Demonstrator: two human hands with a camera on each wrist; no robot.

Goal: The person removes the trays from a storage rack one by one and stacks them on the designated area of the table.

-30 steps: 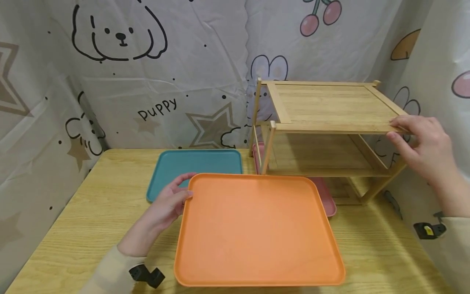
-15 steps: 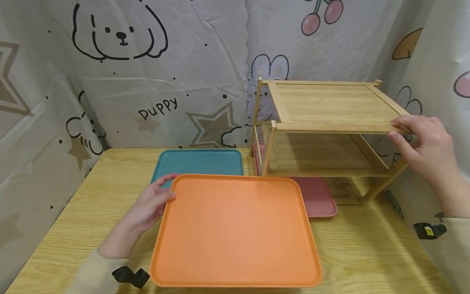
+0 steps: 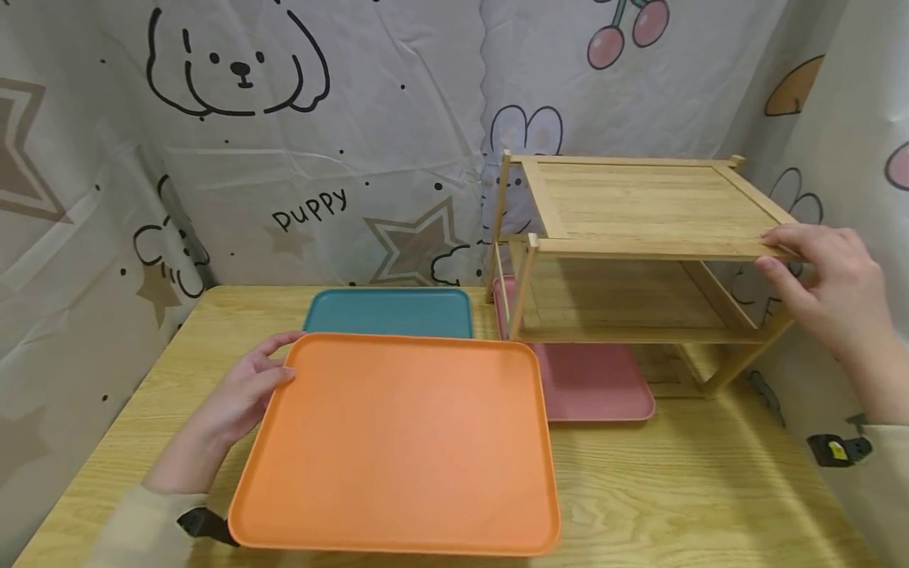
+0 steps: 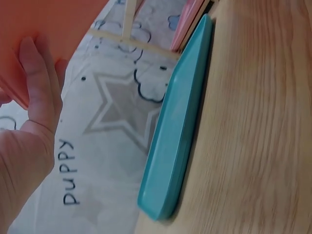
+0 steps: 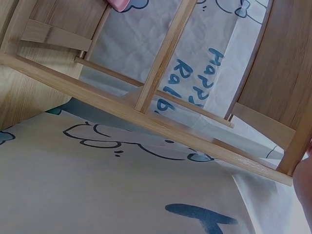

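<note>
My left hand [image 3: 237,394] grips an orange tray [image 3: 405,442] by its far left corner, the thumb over the rim. The tray is held up in front of me, its inside facing me. In the left wrist view the fingers [image 4: 39,80] lie against the orange underside. At the right, my right hand [image 3: 834,284] holds the front right corner of a tiered wooden shelf [image 3: 653,201], fingers on top and thumb at the front edge. The right wrist view shows the shelf's side frame [image 5: 156,124] and only a sliver of that hand [image 5: 303,180].
A pink tray [image 3: 592,383] lies at the shelf's bottom level and sticks out at the front left. Behind the orange tray, a teal tray [image 3: 390,312] lies flat on the wooden table [image 3: 682,489]. Printed cloth [image 3: 398,142] encloses the back and sides.
My left hand has moved the orange tray to the left, away from the shelf, uncovering more of the pink tray. The right hand keeps its hold on the shelf corner.
</note>
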